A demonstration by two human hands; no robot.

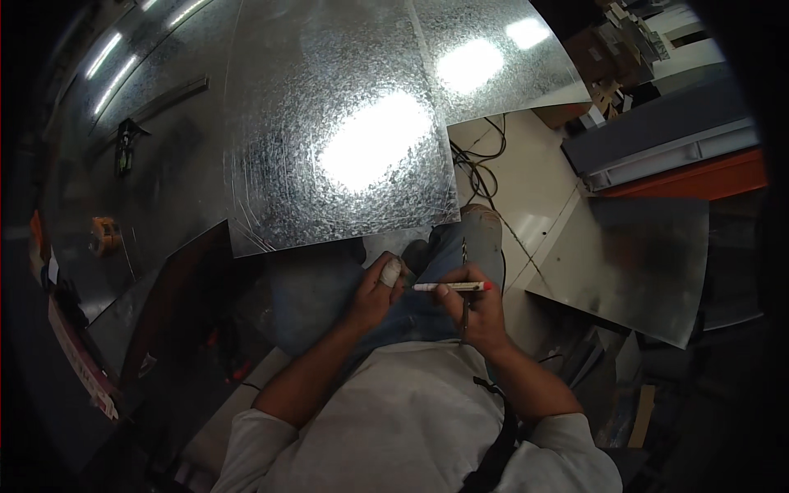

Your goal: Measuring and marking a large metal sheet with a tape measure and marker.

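My right hand (479, 316) is closed around a slim marker (444, 287) with a pale barrel and a red end, held level above my lap. The same hand also grips a thin dark rod (465, 250) that stands across the marker; its kind is unclear. Close to the marker's left tip, my left hand (371, 294) is curled closed. A whitish wrapping (390, 273) covers one of its digits. Whatever the left fingers hold, if anything, is hidden. Both hands are apart, just short of the near edge of a shiny metal sheet (288, 181).
An orange tape measure (105, 236) and a dark green-and-black tool (126, 148) lie on the metal surface at left. Black cables (485, 164) coil on the tiled floor. At right, another metal sheet (649, 263) stands near a grey-and-orange unit (674, 152).
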